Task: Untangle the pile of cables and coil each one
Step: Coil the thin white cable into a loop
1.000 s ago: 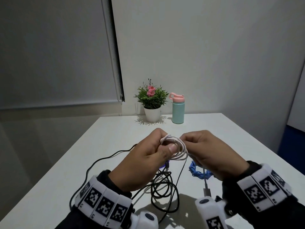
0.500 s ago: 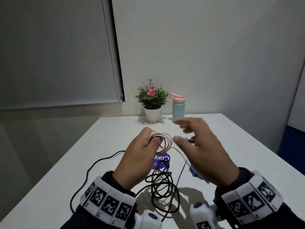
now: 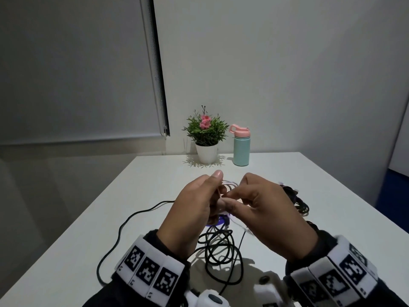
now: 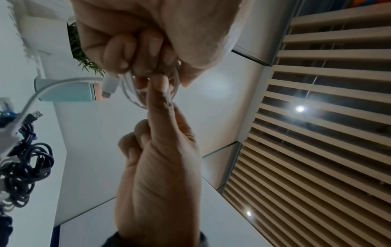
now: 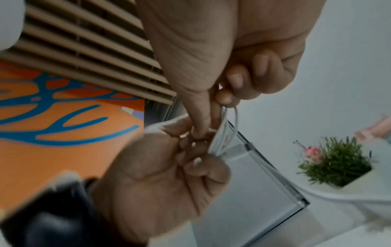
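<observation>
A white cable (image 3: pixel 229 185) is wound into a small coil and held above the table between both hands. My left hand (image 3: pixel 218 196) holds the coil, with one finger through its loops (image 4: pixel 160 86). My right hand (image 3: pixel 230 199) pinches the coil from the other side, its fingers (image 4: pixel 135 50) curled round the strands. The white plug (image 4: pixel 109 86) sticks out beside the coil, and a loose tail (image 4: pixel 52 85) trails off to the table. In the right wrist view the coil (image 5: pixel 229 132) sits between both sets of fingers. A loose black cable (image 3: pixel 221 247) sprawls on the table under my hands.
A bundle of black cable (image 3: pixel 297 201) lies right of my hands, with a bit of blue cable (image 4: pixel 6 115) near it. A purple sticker (image 3: pixel 219 220) shows beneath the hands. A potted plant (image 3: pixel 205 134) and a teal bottle (image 3: pixel 241 147) stand at the white table's (image 3: pixel 132 196) far edge.
Half a second ago my right hand was open and lifted off the coil; it has come back and pinches it again. The left hand has kept hold of the coil throughout.
</observation>
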Demonstrator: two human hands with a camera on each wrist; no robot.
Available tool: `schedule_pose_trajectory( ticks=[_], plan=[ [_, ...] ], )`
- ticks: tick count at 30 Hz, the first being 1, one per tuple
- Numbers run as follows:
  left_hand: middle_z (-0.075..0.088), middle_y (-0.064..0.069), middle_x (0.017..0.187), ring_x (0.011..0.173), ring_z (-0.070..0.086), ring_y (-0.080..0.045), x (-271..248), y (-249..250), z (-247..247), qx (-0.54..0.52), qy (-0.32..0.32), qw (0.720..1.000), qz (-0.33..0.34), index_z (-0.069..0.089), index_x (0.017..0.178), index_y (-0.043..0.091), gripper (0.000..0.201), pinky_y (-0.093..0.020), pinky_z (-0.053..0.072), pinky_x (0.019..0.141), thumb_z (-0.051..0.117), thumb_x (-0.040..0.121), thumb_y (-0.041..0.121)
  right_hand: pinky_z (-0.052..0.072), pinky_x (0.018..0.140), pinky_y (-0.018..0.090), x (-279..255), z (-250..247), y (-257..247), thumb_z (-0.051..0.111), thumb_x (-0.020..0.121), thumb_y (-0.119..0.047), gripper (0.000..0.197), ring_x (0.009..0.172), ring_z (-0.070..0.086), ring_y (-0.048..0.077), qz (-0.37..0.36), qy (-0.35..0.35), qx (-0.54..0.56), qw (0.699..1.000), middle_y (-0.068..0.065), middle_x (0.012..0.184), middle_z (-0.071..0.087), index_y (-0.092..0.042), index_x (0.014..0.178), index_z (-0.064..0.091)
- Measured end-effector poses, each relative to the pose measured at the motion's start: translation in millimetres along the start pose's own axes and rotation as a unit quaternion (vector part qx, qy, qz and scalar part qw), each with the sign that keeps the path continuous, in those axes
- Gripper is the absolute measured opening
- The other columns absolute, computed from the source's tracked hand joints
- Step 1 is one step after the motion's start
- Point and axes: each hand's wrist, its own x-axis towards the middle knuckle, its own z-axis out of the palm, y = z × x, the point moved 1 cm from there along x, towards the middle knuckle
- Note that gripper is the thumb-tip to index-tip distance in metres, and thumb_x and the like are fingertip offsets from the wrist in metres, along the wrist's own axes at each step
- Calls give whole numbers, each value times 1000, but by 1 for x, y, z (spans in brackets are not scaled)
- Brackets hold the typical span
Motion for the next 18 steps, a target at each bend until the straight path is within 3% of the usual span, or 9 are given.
schedule_pose_trajectory(
  ticks=[2,4,6,8,10,12,14,16,18],
  plan=[
    [43,5,54,46,38,-9,0,0,2,-27,-16,1000,-3,53,87,11,29,-22,34,48,48,103,35,35,65,19,2,-3,3,69,85,-44,16,74,50,5,21,-32,34,999,-8,78,50,-30,77,71],
    [39,5,57,47,35,-9,1,0,3,-64,-51,997,-8,49,91,9,21,-24,41,50,46,104,25,36,69,27,5,-7,6,68,90,-36,24,71,48,11,66,-49,136,987,-4,78,53,-20,73,62],
    [36,3,60,49,32,-12,1,0,1,-70,-96,993,-5,48,92,8,18,-26,46,54,42,106,19,34,74,33,6,-11,7,65,87,-34,32,71,42,17,123,-58,286,948,1,73,48,-8,72,53],
    [35,5,61,52,32,-12,1,0,-3,-27,-109,994,14,50,90,10,22,-23,43,55,40,107,18,34,81,38,8,-14,7,63,82,-32,33,78,44,17,144,-77,394,904,9,79,49,-1,78,54],
    [40,10,60,54,35,-11,2,0,-7,50,-88,994,45,53,81,17,28,-23,38,56,44,106,26,36,86,38,8,-19,7,64,83,-34,41,83,50,16,133,-91,384,909,13,85,59,6,83,56],
    [46,13,58,54,39,-8,4,0,-10,128,-69,987,72,56,77,21,33,-25,38,56,51,98,46,39,77,33,9,-24,6,65,88,-36,37,73,55,10,113,-87,328,934,14,82,67,0,79,62],
    [55,12,60,54,46,-5,5,-4,-11,213,-59,969,112,60,79,23,41,-26,41,58,53,93,60,40,66,27,8,-26,6,68,89,-39,35,62,53,11,112,-73,292,947,10,67,64,-7,74,62],
    [65,10,72,58,54,0,5,-8,-12,255,-45,955,147,62,82,25,38,-21,44,59,51,93,61,42,60,26,8,-25,7,69,83,-42,38,56,48,14,126,-65,283,948,4,58,55,-5,77,62],
    [68,8,77,62,60,-2,6,-10,-13,243,-47,958,147,60,83,24,37,-25,51,58,50,95,57,39,49,24,7,-25,8,70,86,-32,31,49,40,14,145,-57,315,936,-1,54,47,-2,81,63]
  ],
)
